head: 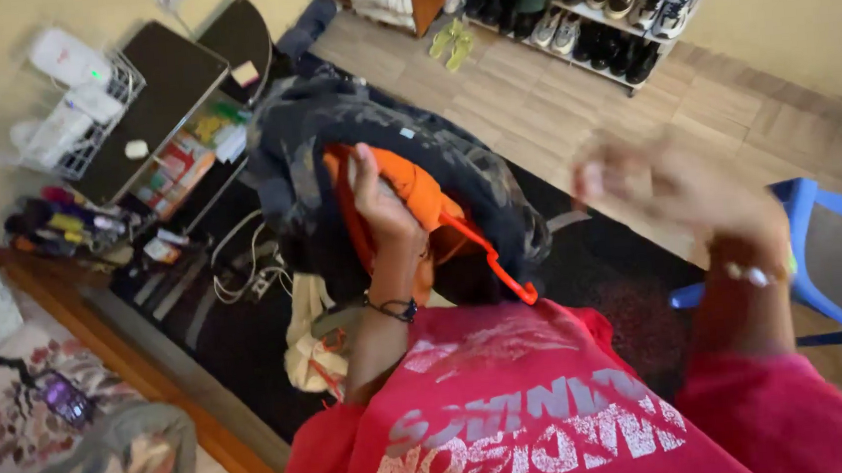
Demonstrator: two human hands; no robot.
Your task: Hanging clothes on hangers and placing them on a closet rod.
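Observation:
My left hand (383,204) is shut on an orange garment (416,192) that sits inside a dark camouflage jacket (332,123), both held up in front of me. An orange plastic hanger (506,278) sticks out below the bundle. That wrist wears a dark bracelet. My right hand (657,183) is raised to the right, apart from the clothes and blurred by motion; nothing shows in it, and its fingers are too smeared to read. A beaded band is on that wrist. My red shirt with white print (516,419) fills the bottom of the view.
A blue plastic chair (831,234) stands at the right and a shoe rack (604,12) at the back. A black low shelf (168,76) with a white wire basket (59,95) is at the left. Cables (243,265), a cream bag (312,350) and floral cushions (13,399) lie below.

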